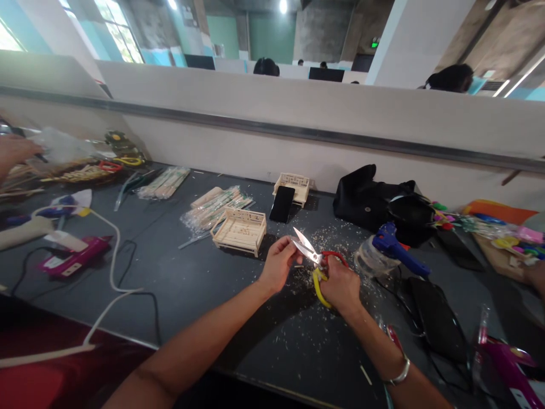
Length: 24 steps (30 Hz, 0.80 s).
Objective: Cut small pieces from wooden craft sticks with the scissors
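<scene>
In my right hand [341, 284] is a pair of scissors [314, 257] with one red and one yellow handle. Its blades are spread and point up and left. My left hand [279, 262] is closed in a pinch beside the blades; what its fingertips hold is too small to make out. Just left of it stands a miniature bench made of small wooden sticks [240, 232]. A similar stick bench [293, 186] is farther back, with a black phone [282, 204] leaning against its front. Pale wood chips [306, 312] lie scattered beneath both hands.
Bagged wooden sticks [221, 205] lie behind the nearer bench. At right are a blue glue gun [395, 247] on a clear tub, a black bag [374, 199] and a dark phone [438, 318]. A magenta glue gun [76, 255] and cords lie left. Other people's hands [17, 152] show at both edges.
</scene>
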### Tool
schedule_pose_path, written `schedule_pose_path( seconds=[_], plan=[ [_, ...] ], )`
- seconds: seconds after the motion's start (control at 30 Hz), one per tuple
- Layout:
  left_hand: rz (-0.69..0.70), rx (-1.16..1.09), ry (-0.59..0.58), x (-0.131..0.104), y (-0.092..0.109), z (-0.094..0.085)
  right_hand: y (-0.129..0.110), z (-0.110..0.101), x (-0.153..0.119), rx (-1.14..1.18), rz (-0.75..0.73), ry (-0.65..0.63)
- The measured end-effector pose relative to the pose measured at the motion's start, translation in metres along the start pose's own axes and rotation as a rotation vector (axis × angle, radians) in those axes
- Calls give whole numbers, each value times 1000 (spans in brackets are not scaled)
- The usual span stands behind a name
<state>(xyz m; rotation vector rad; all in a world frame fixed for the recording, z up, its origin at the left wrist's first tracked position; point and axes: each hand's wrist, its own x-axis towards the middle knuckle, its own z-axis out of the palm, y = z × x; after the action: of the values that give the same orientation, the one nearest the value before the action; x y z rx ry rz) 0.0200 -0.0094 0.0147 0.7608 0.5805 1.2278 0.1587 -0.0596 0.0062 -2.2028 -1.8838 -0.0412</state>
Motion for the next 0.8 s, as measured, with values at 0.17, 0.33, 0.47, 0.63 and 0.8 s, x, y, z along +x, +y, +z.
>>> schedule_pose_path(
  seconds=[0.17,0.33,0.47,0.63,0.8],
  plan=[
    [-8,-10,3,0,-2,-2,-1,0,-1,-23,-20,33],
    [-17,-18,1,-1,-2,-1,0,1,-1,-31,-52,66],
    [-16,-11,-2,-2,0,1,0,1,0,-39,-51,79],
    [-8,-1,4,-2,0,1,-1,-1,-1,-26,-35,72],
    [23,20,7,-1,-2,0,-2,-2,-1,-15,-38,46]
  ],
)
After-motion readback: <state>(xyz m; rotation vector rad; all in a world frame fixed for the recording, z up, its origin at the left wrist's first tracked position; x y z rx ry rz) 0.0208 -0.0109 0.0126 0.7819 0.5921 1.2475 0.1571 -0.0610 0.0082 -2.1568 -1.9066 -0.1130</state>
